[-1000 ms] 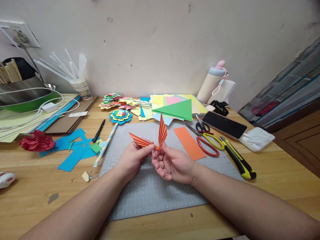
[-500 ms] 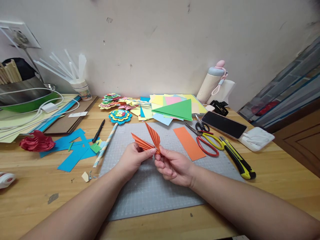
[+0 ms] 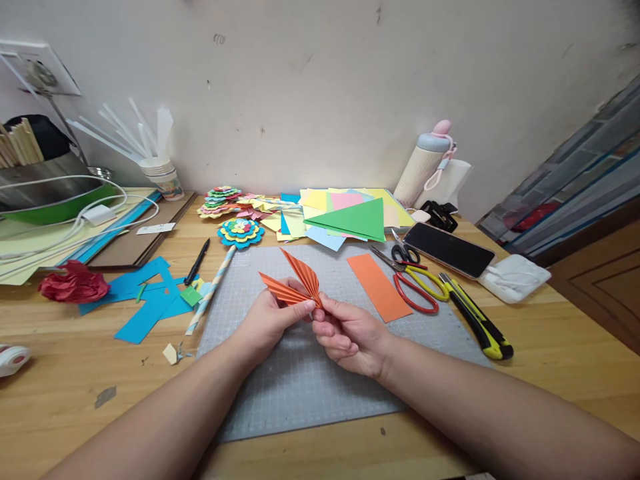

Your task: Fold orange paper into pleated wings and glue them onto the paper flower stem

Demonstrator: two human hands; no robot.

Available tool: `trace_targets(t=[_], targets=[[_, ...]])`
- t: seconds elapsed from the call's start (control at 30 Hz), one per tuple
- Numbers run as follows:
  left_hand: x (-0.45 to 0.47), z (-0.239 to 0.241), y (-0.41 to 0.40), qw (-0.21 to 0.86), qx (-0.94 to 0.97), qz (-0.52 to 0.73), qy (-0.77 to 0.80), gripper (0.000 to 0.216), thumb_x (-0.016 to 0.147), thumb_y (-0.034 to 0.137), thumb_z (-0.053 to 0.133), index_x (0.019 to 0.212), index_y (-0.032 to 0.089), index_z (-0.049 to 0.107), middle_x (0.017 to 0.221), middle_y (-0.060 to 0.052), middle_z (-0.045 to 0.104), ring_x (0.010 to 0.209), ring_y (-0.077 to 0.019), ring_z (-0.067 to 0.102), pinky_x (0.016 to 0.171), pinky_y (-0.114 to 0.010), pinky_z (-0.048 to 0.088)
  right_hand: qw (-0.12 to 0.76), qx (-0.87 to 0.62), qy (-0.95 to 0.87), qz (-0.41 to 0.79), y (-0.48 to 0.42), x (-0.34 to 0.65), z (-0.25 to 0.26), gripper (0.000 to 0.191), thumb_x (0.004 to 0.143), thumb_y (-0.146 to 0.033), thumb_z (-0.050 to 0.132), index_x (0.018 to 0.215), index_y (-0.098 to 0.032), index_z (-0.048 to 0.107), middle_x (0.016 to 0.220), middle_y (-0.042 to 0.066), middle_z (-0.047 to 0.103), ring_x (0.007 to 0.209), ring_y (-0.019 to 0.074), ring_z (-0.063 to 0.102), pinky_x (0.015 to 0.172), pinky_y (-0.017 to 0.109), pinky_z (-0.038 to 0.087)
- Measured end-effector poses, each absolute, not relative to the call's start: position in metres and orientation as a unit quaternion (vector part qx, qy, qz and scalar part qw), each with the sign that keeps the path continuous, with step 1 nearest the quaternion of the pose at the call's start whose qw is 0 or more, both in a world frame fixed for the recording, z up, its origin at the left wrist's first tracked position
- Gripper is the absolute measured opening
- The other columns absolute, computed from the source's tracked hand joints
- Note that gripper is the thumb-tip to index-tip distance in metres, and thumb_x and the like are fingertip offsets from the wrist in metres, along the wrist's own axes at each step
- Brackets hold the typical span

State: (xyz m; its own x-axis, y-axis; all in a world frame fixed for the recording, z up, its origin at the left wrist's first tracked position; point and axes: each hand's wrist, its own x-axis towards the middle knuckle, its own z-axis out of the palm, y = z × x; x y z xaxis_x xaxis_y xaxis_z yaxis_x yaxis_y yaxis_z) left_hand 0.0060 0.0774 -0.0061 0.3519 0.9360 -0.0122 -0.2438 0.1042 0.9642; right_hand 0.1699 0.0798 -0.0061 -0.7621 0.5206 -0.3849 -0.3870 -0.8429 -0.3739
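Both my hands pinch a pleated orange paper fan [image 3: 303,275] above the grey cutting mat [image 3: 310,400]. Its two pointed wings spread up and to the left from a pinched base. My left hand [image 3: 267,320] has its thumb pressed at the base, with the other fingers behind the lower wing and partly hidden. My right hand [image 3: 350,333] grips the base from the right between thumb and curled fingers. Just right of my hands, a flat orange paper strip [image 3: 379,288] lies on the mat.
Right of the mat lie red-handled scissors [image 3: 415,293], a yellow-black utility knife [image 3: 477,320] and a phone [image 3: 447,248]. To the left are blue paper scraps [image 3: 143,317], a black pen [image 3: 197,262] and a striped stick [image 3: 213,293]. Coloured paper sheets [image 3: 350,220] lie along the wall.
The fan's upper wing has tipped left towards the lower one, narrowing the gap between them. My right hand has shifted very slightly right.
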Motion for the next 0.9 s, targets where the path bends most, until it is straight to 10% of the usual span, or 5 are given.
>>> trace_targets(t=[0.3,0.43,0.57,0.9], targets=[[0.008,-0.004,0.078,0.667,0.425,0.5,0.354,0.035,0.071,0.031,0.072,0.098,0.019,0.052,0.091,-0.002,0.06,0.075,-0.0139,0.058,0.068,-0.026,0.046,0.29,-0.205,-0.124,0.927,0.085,0.173,-0.008,0.038,0.09,-0.039,0.05,0.064,-0.012,0.054,0.048,-0.004,0.049,0.029,-0.0004,0.031,0.025,0.007,0.021],[0.001,-0.002,0.081,0.382,0.476,0.615,0.5,0.028,0.079,0.036,0.06,0.103,0.023,0.051,0.103,-0.005,0.057,0.097,-0.0193,0.055,0.084,-0.033,0.043,0.307,-0.241,-0.119,0.913,0.087,0.173,-0.009,0.039,0.09,-0.039,0.05,0.062,-0.012,0.053,0.047,-0.005,0.048,0.028,-0.0003,0.031,0.025,0.008,0.019],[-0.001,0.006,0.075,0.075,0.71,0.452,0.535,0.015,0.081,0.027,0.06,0.095,0.023,0.061,0.106,-0.005,0.06,0.105,-0.0232,0.05,0.096,-0.042,0.031,0.311,-0.288,-0.107,0.899,0.087,0.17,-0.006,0.043,0.094,-0.038,0.041,0.062,-0.013,0.051,0.046,-0.005,0.045,0.028,-0.0003,0.029,0.025,0.008,0.018],[0.007,0.009,0.068,0.053,0.837,0.33,0.433,0.017,0.082,0.013,0.057,0.097,0.021,0.059,0.097,-0.002,0.066,0.093,-0.0188,0.056,0.085,-0.035,0.037,0.259,-0.258,-0.049,0.93,0.085,0.17,-0.001,0.043,0.098,-0.041,0.031,0.069,-0.014,0.046,0.049,-0.008,0.039,0.029,-0.001,0.029,0.025,0.007,0.017]])
